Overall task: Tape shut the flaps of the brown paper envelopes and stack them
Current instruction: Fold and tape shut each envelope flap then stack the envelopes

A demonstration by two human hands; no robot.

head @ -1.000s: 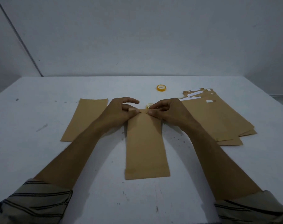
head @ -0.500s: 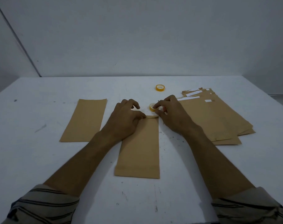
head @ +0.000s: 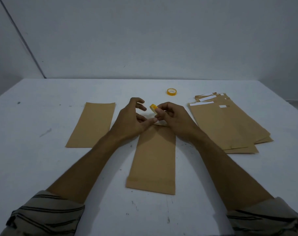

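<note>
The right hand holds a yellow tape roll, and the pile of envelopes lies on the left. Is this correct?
No. The head view shows the pile of envelopes lies on the right; the right hand does hold the yellow tape roll.

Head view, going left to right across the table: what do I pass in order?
In order: lone envelope → left hand → held tape roll → right hand → envelope pile.
</note>
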